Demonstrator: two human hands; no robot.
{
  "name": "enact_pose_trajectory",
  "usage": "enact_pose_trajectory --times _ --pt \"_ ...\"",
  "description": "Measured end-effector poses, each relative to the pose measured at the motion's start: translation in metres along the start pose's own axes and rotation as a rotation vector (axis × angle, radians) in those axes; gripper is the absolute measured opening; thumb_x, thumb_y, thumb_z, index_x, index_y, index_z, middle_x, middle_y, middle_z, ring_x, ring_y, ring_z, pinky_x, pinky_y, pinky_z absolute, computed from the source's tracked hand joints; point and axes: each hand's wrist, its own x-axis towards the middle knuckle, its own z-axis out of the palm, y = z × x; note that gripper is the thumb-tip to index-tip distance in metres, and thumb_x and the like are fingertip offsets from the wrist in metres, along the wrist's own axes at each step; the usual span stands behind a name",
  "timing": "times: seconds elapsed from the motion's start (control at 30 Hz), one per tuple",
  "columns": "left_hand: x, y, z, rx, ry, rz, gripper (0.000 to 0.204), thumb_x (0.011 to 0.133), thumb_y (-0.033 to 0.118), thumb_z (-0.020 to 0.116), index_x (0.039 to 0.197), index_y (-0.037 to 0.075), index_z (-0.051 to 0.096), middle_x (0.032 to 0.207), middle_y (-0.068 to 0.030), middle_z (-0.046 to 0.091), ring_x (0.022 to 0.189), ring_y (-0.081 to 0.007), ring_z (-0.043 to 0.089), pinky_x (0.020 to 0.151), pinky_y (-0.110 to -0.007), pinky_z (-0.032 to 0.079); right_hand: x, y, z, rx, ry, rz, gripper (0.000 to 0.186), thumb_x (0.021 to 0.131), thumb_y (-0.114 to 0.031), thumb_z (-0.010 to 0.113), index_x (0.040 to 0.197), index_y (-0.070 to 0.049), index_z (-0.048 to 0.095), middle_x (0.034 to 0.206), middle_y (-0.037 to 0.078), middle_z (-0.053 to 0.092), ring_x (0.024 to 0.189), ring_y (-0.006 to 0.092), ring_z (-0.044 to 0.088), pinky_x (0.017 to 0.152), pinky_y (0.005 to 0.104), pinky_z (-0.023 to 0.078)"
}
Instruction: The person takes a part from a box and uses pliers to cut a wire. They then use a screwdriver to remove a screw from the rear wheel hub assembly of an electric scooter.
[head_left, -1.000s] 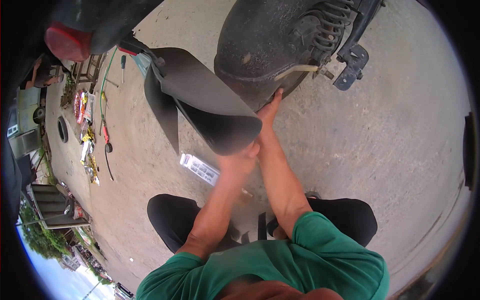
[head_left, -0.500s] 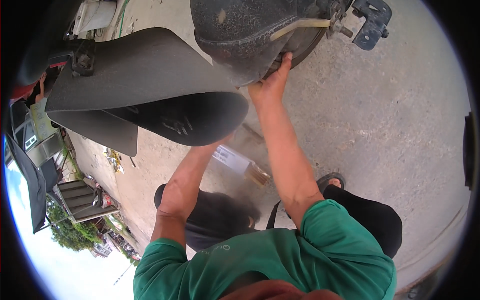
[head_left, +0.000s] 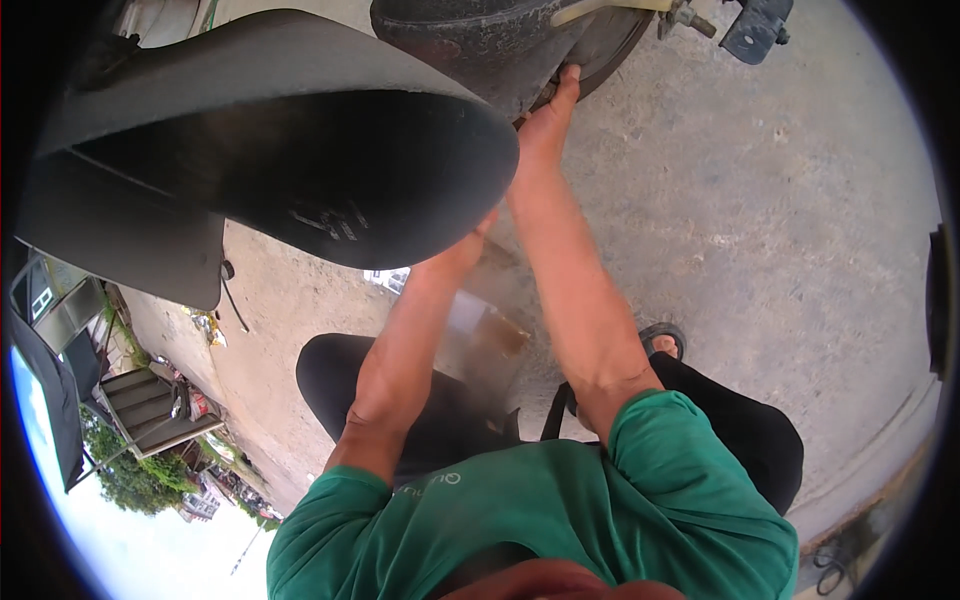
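Observation:
My right hand (head_left: 545, 125) is up at the lower edge of a worn black fender (head_left: 460, 60), beside the wheel (head_left: 612, 65). Its thumb lies along the outside, and the other fingers are out of sight behind the edge, wrapped round it. Close by, my left hand (head_left: 462, 250) reaches under a large, curved dark grey plastic panel (head_left: 300, 180). The panel's rim covers most of its fingers, so what they touch cannot be made out. Below that hand is a blurred clear packet (head_left: 490, 335) with brown contents.
A metal bracket (head_left: 757, 30) with a bolt sticks out at the upper right. Beneath everything is concrete ground (head_left: 730, 220). A thin black cable (head_left: 236, 300) hangs from the panel's lower corner. A slatted grey stand (head_left: 150, 410) is farther off at the left.
The grey panel and the fender sit higher and the panel looks larger in the picture. My left hand has moved up and right, nearer my right hand, which stays at the fender.

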Motion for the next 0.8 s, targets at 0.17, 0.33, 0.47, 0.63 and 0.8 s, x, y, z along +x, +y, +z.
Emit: enact_pose_trajectory --times 0.17,0.33,0.47,0.63,0.8 --pt "0.012 -0.002 -0.003 0.251 -0.048 0.024 0.053 0.098 0.045 0.056 0.132 0.004 0.058 0.062 0.0038 0.040 0.047 -0.0103 0.030 0.051 -0.029 0.031 0.009 -0.010 0.007 0.000 -0.099 0.100 0.065 0.101 -0.062 0.051 0.145 -0.013 0.049 0.146 0.004 0.053 0.132 0.0241 0.051 0.115 0.0421 0.041" --pt "0.006 0.012 0.005 -0.713 0.160 -0.392 0.049 0.097 0.047 0.056 0.122 0.006 0.061 0.062 0.0042 0.038 0.047 -0.0101 0.030 0.051 -0.029 0.030 0.009 -0.014 0.005 0.116 -0.091 0.180 0.063 0.102 -0.060 0.050 0.143 -0.012 0.051 0.145 0.006 0.054 0.132 0.0254 0.052 0.115 0.0420 0.041" --pt "0.007 0.001 -0.003 -0.659 0.069 -0.257 0.026 0.098 0.034 0.057 0.099 0.008 0.059 0.062 0.0013 0.040 0.047 -0.0120 0.032 0.051 -0.031 0.032 0.014 -0.009 0.008 0.071 -0.107 0.170 0.059 0.103 -0.059 0.049 0.138 -0.012 0.054 0.139 0.004 0.058 0.127 0.0239 0.055 0.110 0.0399 0.046" --pt "0.008 0.006 0.000 -0.650 0.017 -0.199 0.012 0.098 0.017 0.051 0.091 0.008 0.055 0.063 -0.0021 0.043 0.047 -0.0140 0.035 0.051 -0.034 0.034 0.036 -0.009 -0.001 0.075 -0.225 0.118 0.053 0.103 -0.058 0.047 0.131 -0.014 0.057 0.129 0.000 0.062 0.119 0.0206 0.057 0.103 0.0381 0.050" --pt "0.008 0.012 -0.006 -0.586 -0.008 -0.201 0.032 0.099 0.015 0.048 0.124 -0.002 0.059 0.064 -0.0036 0.043 0.049 -0.0136 0.036 0.052 -0.034 0.036 0.010 -0.007 0.016 0.054 -0.267 0.082 0.056 0.103 -0.060 0.044 0.135 -0.016 0.055 0.135 0.001 0.059 0.125 0.0220 0.054 0.107 0.0401 0.046"
